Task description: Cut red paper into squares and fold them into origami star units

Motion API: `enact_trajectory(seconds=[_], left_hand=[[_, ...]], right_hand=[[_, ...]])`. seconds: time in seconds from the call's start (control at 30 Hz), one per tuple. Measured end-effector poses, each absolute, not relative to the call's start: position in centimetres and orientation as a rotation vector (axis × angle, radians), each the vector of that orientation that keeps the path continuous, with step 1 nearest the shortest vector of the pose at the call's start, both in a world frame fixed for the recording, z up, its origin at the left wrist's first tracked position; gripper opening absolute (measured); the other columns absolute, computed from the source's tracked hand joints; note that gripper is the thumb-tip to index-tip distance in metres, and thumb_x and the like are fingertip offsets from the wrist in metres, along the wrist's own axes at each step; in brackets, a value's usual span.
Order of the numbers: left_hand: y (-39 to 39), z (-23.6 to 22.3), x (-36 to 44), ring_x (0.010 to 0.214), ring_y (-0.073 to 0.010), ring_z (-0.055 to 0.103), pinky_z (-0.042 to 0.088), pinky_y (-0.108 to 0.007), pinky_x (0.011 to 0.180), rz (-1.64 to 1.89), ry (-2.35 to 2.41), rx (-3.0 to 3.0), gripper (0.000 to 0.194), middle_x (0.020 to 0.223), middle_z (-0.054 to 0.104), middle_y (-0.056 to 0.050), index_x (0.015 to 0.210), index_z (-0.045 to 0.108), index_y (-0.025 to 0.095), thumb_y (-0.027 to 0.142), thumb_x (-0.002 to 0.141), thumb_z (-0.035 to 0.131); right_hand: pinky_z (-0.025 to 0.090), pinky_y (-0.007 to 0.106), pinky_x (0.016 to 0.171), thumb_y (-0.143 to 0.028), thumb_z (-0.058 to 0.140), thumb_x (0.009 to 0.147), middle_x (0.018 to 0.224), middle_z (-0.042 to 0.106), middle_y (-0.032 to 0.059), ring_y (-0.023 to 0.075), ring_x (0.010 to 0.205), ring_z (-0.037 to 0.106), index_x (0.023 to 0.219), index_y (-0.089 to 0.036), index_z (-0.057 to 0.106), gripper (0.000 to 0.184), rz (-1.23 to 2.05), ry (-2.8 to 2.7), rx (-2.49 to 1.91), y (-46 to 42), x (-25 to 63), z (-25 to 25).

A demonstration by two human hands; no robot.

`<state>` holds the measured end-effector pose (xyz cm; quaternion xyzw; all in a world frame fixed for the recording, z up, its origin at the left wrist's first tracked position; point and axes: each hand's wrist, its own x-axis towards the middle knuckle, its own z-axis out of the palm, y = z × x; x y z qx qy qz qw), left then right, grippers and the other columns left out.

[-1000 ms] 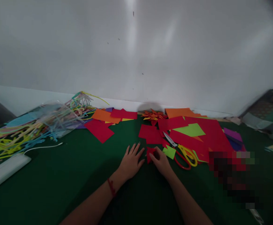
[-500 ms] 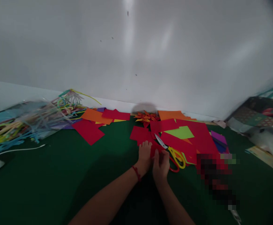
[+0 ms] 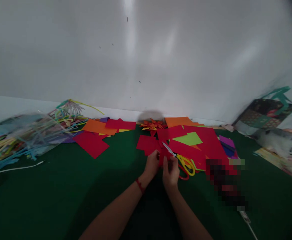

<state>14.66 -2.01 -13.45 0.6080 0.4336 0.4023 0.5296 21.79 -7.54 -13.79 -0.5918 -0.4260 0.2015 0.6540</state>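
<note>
Between both hands is a small piece of red paper [image 3: 162, 159], its edges partly covered by my fingers. My left hand [image 3: 152, 164] grips its left side with fingers curled in. My right hand [image 3: 171, 172] pinches the right side between thumb and fingers. Just right of the hands lie scissors [image 3: 186, 164] with one yellow and one red handle loop, the blades pointing up and left. Beyond the hands, red paper squares [image 3: 147, 143] lie on the green table [image 3: 118, 186]. A spiky orange-red paper flower [image 3: 153, 124] stands against the wall.
Red sheets [image 3: 211, 140] and a lime-green piece [image 3: 192, 138] spread to the right, beside a pixelated dark object [image 3: 226, 183] with a cord. Left are orange paper [image 3: 95, 126] and a clear bag of coloured pipe cleaners [image 3: 40, 130]. A patterned bag [image 3: 263, 113] stands far right.
My left hand has gone from fingers laid flat on the red paper to fingers curled around its edge. My right hand keeps its pinch. The whole view has shifted slightly.
</note>
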Motion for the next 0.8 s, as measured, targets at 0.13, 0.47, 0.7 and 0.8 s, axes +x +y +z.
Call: enact_trajectory(seconds=[0.13,0.47,0.7,0.8], left_hand=[[-0.2,-11.1,11.4,0.081,-0.0183,0.060,0.046,-0.027,0.070,0.990,1.054,1.470,0.017,0.083,0.065,-0.005,0.084,0.054,0.015,0.019,0.068,0.061],[-0.7,-5.9,3.3,0.062,-0.0216,0.067,0.048,-0.027,0.048,0.788,0.979,1.387,0.025,0.059,0.056,0.003,0.065,0.043,0.018,0.037,0.074,0.057],[-0.2,-3.2,1.3,0.066,-0.0211,0.067,0.051,-0.029,0.054,0.889,0.897,1.403,0.018,0.074,0.062,-0.003,0.076,0.049,0.017,0.034,0.078,0.053],[0.0,-2.7,0.6,0.064,-0.0197,0.066,0.051,-0.028,0.054,0.914,0.875,1.422,0.017,0.077,0.065,-0.003,0.085,0.052,0.017,0.031,0.076,0.055]], right_hand=[[0.043,0.026,0.053,-0.047,0.053,0.077,0.063,0.046,-0.0035,0.0144,0.056,0.050,0.078,-0.023,0.041,0.027,0.566,-0.910,-1.278,-7.0,23.2,-13.3],[0.044,0.024,0.037,-0.049,0.065,0.066,0.059,0.052,-0.0044,0.0184,0.049,0.061,0.080,-0.020,0.046,0.037,0.943,-0.978,-1.224,-5.1,22.0,-12.9],[0.041,0.021,0.038,-0.044,0.062,0.074,0.057,0.063,0.0000,0.0160,0.047,0.061,0.088,-0.018,0.053,0.031,0.856,-1.270,-1.160,-2.5,21.1,-4.0],[0.043,0.022,0.040,-0.043,0.060,0.075,0.054,0.061,-0.0013,0.0160,0.047,0.061,0.089,-0.019,0.055,0.029,0.821,-1.300,-1.144,-2.4,20.8,-2.0]])
